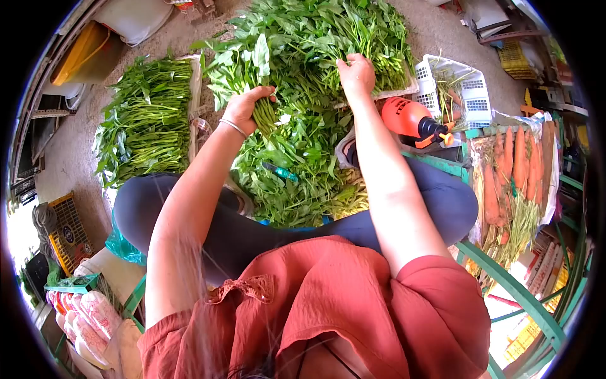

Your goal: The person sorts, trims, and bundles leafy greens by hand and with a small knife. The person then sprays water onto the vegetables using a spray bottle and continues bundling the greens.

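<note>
My left hand (243, 112), with a bracelet at the wrist, is closed round a bunch of water spinach (265, 117); its stems point down and its leaves up. To the right, my right hand (357, 74) reaches into the big pile of water spinach (315, 31), thumb and fingers closed on greens there; some fingertips are hidden by leaves. Between my legs lies a heap of loose leafy greens (303, 202). On that heap rests a small tool with a teal handle (285, 172), perhaps a knife.
Neatly stacked greens (148, 120) lie on the left. An orange-red spray bottle (404, 115) stands near my right forearm, beside a white crate (473, 91) with plant scraps. Carrots (521, 161) lie at the right. Work gloves (88, 322) are at lower left.
</note>
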Demonstrator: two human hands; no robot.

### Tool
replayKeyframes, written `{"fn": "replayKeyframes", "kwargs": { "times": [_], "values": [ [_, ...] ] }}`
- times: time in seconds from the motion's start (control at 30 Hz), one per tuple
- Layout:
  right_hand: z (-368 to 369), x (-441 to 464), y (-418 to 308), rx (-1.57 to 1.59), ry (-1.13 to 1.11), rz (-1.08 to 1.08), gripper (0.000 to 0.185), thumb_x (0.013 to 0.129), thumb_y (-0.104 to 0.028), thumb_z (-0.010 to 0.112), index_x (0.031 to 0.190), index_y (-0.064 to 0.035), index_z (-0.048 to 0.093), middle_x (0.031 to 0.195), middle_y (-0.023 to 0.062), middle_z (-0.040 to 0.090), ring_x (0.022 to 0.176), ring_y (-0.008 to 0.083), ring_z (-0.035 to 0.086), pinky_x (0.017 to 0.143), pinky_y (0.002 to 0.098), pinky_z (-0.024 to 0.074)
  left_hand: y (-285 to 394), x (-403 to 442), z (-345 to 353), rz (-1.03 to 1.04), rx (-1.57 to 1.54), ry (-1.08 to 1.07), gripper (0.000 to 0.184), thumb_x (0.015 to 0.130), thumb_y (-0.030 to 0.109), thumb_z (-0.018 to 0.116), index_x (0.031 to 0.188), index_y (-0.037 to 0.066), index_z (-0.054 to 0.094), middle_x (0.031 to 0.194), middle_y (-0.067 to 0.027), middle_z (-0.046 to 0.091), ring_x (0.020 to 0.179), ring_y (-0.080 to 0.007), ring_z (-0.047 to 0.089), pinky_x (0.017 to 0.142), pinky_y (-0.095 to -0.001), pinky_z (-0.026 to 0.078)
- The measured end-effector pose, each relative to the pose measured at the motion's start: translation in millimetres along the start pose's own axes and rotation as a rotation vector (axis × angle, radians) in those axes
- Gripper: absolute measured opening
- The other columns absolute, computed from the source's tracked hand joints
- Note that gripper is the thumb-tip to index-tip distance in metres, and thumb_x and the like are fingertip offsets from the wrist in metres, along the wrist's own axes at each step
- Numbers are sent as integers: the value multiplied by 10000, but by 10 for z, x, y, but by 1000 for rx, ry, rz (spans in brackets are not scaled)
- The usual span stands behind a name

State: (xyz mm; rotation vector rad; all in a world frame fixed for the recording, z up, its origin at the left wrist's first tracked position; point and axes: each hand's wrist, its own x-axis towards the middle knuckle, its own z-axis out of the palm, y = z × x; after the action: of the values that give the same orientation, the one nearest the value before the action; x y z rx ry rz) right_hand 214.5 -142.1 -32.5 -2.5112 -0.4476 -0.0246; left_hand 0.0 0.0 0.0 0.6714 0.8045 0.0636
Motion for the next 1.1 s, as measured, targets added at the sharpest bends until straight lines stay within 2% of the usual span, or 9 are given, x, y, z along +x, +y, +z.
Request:
{"fn": "replayKeyframes", "kwargs": {
  "times": [0.1,0.2,0.33,0.5,0.73,0.8,0.97,1.03,1.1],
  "values": [
    [-38,-84,88,313,-38,15,169,710,-226,652,775,-70,658,659,87,634,565,202,591,557,308,459,-59,-104,-22,1,-50,45,183,772,86,587,914,-28,585,861,-95,607,647,-161,563,582,-306,501],
    [-188,-163,-174,780,-94,290,152,772,-125,622,820,19,629,602,7,574,515,50,469,465,196,374,16,-32,20,107,-132,33,98,767,57,580,829,-18,582,862,-89,609,627,-164,560,563,-294,492],
    [-304,-668,-432,1154,-281,398,118,824,-144,585,883,-42,574,705,-6,553,581,67,514,422,176,378,-15,-74,114,8,-85,17,184,751,60,589,908,-36,588,826,-85,610,612,-160,562,579,-293,489],
    [-264,-1083,-635,1161,-349,252,122,850,-116,532,918,-16,544,793,48,611,629,90,572,446,182,424,-35,-149,235,-92,-113,-92,213,803,150,595,956,1,599,857,-65,623,765,-169,606,609,-337,520],
    [-282,-1166,-734,1260,-385,251,104,844,-70,533,917,5,526,800,82,595,695,132,588,604,233,511,-66,-154,150,-96,-3,-154,179,785,102,606,925,-7,585,802,-75,622,703,-167,609,603,-334,532],
    [-283,-1227,-749,1236,-391,195,95,843,-70,533,906,2,525,796,79,594,694,129,587,604,233,511,-58,-165,159,-90,-127,-49,162,698,-34,628,856,-31,588,749,-120,610,652,-203,603,567,-331,523],
    [-355,-1620,-603,932,-586,65,65,817,-58,545,840,1,529,685,60,587,587,96,572,507,232,492,-74,-154,71,66,-188,10,140,732,-20,599,868,-40,576,753,-125,604,677,-232,604,625,-364,520],
    [-332,-1710,-536,749,-744,448,219,848,-171,529,967,13,534,810,69,593,669,127,594,477,226,480,36,-176,43,30,-175,7,130,756,10,595,878,-33,577,762,-120,609,678,-220,605,632,-356,518],
    [-349,-1576,-489,498,-767,511,581,838,-439,491,1216,-4,417,1099,134,515,931,176,543,487,246,490,44,-225,51,6,-164,-51,145,754,26,613,887,-23,580,761,-112,616,661,-201,603,612,-337,517]
  ]
}}
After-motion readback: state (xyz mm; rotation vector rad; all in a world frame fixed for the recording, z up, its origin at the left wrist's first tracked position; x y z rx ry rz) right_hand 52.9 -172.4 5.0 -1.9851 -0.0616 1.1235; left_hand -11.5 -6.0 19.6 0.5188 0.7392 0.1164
